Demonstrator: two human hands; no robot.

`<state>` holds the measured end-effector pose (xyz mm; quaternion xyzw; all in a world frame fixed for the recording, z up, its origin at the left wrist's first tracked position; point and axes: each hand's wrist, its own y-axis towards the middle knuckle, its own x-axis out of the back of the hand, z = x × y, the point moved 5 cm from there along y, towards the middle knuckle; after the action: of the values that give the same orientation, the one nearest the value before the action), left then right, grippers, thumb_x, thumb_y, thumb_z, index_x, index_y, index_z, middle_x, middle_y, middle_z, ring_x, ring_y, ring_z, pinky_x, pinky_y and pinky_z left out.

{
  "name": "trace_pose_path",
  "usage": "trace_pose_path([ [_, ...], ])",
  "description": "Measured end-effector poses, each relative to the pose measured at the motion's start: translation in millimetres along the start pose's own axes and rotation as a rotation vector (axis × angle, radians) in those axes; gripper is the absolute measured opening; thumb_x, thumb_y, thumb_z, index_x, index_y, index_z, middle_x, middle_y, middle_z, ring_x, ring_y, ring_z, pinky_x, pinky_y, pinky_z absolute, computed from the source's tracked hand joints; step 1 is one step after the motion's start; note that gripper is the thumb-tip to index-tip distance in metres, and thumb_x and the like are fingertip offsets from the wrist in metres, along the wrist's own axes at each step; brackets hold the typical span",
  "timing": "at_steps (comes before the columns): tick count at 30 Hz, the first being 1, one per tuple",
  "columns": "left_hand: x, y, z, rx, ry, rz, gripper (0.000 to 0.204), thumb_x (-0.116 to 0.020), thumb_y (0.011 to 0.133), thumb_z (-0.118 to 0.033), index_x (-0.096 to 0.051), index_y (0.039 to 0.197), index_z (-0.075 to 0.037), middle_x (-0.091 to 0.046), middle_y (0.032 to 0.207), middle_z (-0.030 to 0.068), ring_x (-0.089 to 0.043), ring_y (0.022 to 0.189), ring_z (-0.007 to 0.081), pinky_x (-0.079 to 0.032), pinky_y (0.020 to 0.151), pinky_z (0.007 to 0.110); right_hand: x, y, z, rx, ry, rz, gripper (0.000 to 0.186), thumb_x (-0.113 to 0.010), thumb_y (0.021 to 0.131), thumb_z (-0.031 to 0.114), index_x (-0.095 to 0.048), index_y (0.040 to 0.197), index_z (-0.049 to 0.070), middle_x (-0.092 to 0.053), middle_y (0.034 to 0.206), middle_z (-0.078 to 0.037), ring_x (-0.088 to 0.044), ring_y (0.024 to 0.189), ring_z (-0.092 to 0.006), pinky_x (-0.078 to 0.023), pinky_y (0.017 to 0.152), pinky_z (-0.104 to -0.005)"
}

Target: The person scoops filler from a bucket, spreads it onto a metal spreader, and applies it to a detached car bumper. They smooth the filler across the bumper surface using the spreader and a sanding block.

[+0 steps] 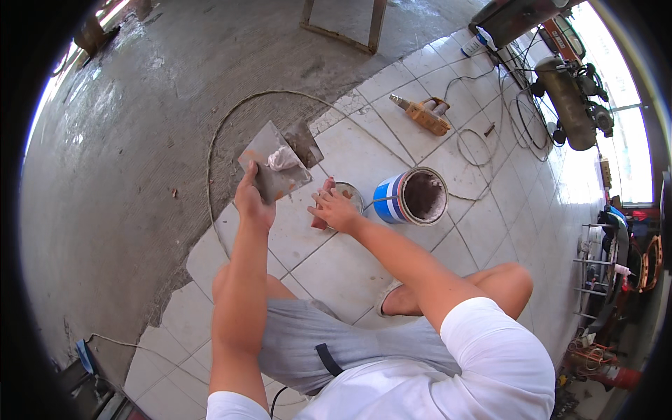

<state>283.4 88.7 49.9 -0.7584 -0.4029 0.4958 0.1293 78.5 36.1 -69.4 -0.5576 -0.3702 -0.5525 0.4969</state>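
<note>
My left hand [253, 199] grips a flat square metal plate [259, 147] carrying a lump of pale pinkish putty [281, 159]. A darker, dirty metal plate [306, 145] lies just behind it. My right hand [336, 208] has its fingers closed on a reddish tube-like item [319, 221], over a round stained lid [350, 192]; whether it is lifted off the lid I cannot tell. To the right of that hand stands an open can [386, 201] with blue and white sides and pinkish residue inside.
An orange power tool [428, 115] lies on the white tiles [455, 238], with looping cables around. An air compressor [572, 105] and a white canister [473, 45] stand at upper right, clutter and a metal rack [591, 262] at right. Rough concrete [119, 175] lies left; a frame [339, 39] is at top.
</note>
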Motion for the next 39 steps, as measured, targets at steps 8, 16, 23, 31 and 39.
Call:
trace_pose_path([
  [8,0.5,-17.9,-10.0,-0.013,0.028,-0.043,0.036,-0.063,0.106,-0.026,-0.062,0.134,-0.003,-0.066,0.134,0.0083,-0.062,0.123,0.0271,-0.046,0.113,0.046,-19.5,22.3,-33.9,0.076,-0.153,0.035,0.031,-0.061,0.095,0.019,-0.063,0.126,0.015,-0.059,0.147,-0.016,-0.052,0.141,-0.0320,-0.035,0.120,-0.0553],
  [16,16.9,11.8,-12.2,-0.044,0.019,-0.070,0.035,-0.062,0.107,-0.026,-0.064,0.132,-0.002,-0.066,0.134,0.0088,-0.063,0.121,0.0264,-0.046,0.112,0.043,35.3,-20.2,-58.6,-0.863,1.409,-0.192,0.043,-0.066,0.105,0.036,-0.052,0.130,0.004,-0.074,0.098,-0.009,-0.069,0.076,-0.0155,-0.053,0.057,-0.0342],
  [23,11.8,33.6,-1.4,-0.010,0.055,-0.074,0.036,-0.062,0.106,-0.028,-0.064,0.135,-0.005,-0.067,0.135,0.0073,-0.064,0.123,0.0275,-0.048,0.110,0.048,97.3,-51.8,-68.6,-0.945,1.831,-0.287,0.036,-0.047,0.114,0.028,-0.058,0.130,-0.002,-0.075,0.108,-0.015,-0.074,0.090,-0.0207,-0.060,0.074,-0.0332],
  [31,9.4,48.9,5.6,0.001,0.069,-0.083,0.037,-0.063,0.106,-0.030,-0.066,0.133,-0.005,-0.067,0.136,0.0084,-0.064,0.123,0.0283,-0.048,0.110,0.047,147.7,-53.3,-53.5,-0.797,1.956,-0.501,0.028,-0.048,0.112,0.014,-0.057,0.132,-0.004,-0.071,0.117,-0.022,-0.074,0.101,-0.0267,-0.062,0.089,-0.0405],
  [39,9.1,55.2,14.4,0.010,0.100,-0.080,0.036,-0.065,0.105,-0.029,-0.067,0.129,-0.003,-0.070,0.127,0.0092,-0.067,0.113,0.0282,-0.053,0.100,0.047,171.0,-57.8,-54.0,-0.763,1.942,-0.455,0.028,-0.045,0.114,0.025,-0.057,0.125,0.002,-0.072,0.109,-0.016,-0.070,0.092,-0.0205,-0.059,0.078,-0.0360],
])
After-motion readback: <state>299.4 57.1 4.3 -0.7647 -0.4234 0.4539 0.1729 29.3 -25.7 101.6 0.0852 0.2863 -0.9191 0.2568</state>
